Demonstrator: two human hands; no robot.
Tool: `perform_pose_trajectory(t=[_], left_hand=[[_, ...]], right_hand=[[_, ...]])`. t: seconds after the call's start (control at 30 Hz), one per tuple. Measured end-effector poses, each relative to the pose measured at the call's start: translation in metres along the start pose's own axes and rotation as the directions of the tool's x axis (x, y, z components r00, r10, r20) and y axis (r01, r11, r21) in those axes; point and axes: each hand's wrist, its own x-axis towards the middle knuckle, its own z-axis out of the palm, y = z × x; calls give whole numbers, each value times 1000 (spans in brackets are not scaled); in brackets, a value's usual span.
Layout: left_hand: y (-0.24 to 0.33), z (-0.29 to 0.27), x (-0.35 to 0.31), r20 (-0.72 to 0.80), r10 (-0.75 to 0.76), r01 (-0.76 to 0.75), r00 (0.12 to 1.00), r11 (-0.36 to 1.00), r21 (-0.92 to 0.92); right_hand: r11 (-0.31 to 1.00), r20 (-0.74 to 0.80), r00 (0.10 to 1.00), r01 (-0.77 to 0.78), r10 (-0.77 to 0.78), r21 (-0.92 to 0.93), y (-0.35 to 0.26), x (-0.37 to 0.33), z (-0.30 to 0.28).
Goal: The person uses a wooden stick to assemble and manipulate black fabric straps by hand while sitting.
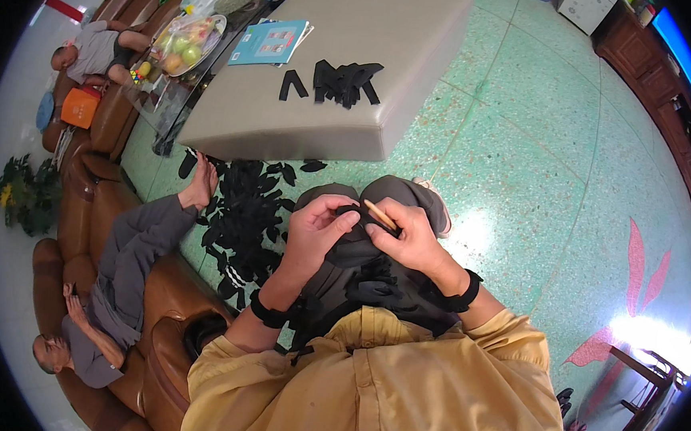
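Observation:
Above my knees, my left hand (pixel 320 228) pinches a small black cloth piece (pixel 349 212) between thumb and fingers. Close beside it, my right hand (pixel 414 238) grips a short, light wooden stick (pixel 381 215), which slants up toward the left hand. Black cloth also shows under the right thumb; whether it is the same piece I cannot tell. More black cloth pieces (pixel 374 285) lie in my lap. A large heap of similar black pieces (pixel 242 204) covers the floor left of my legs. Several black strips (pixel 343 83) rest on the beige padded bench ahead.
The beige bench (pixel 311 133) stands in front of my knees, with blue booklets (pixel 268 42) on it. A fruit basket (pixel 187 44) is at far left. One person (pixel 106 311) reclines on the brown sofa (pixel 170 315), a bare foot near the heap; another sits farther back.

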Motion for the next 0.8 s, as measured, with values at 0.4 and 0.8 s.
perform_pose_trajectory(t=[0.4, 0.8], left_hand=[[28, -19, 5, 284, -104, 94, 953, 994, 47], [50, -14, 16, 368, 3, -179, 930, 877, 447]], right_hand=[[983, 47, 985, 166, -163, -80, -14, -5, -7], [988, -48, 991, 122, -127, -90, -7, -9, 3]])
